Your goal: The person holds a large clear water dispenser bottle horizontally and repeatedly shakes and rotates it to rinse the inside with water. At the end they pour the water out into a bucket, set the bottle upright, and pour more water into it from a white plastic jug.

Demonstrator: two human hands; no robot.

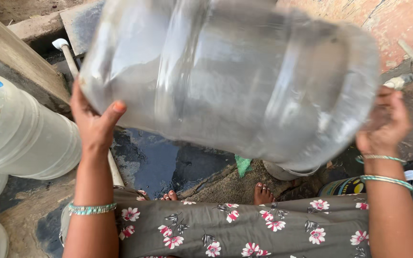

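A large clear plastic water jug [225, 76] is held up sideways in front of me, blurred, filling the upper part of the head view. My left hand [94, 122] grips its left end, thumb over the wall. Its right end rests in my right hand [385, 126], fingers behind the plastic. Both wrists wear green bead bangles. Below the jug are my bare feet [263, 193] and a grey floral skirt [244, 229].
Another clear jug [20, 134] lies on its side at the left, with more clear containers below it. A white pipe [68, 55] runs past a concrete ledge. The ground holds a dark wet puddle [168, 165]. A tap fitting [407, 79] sits at right.
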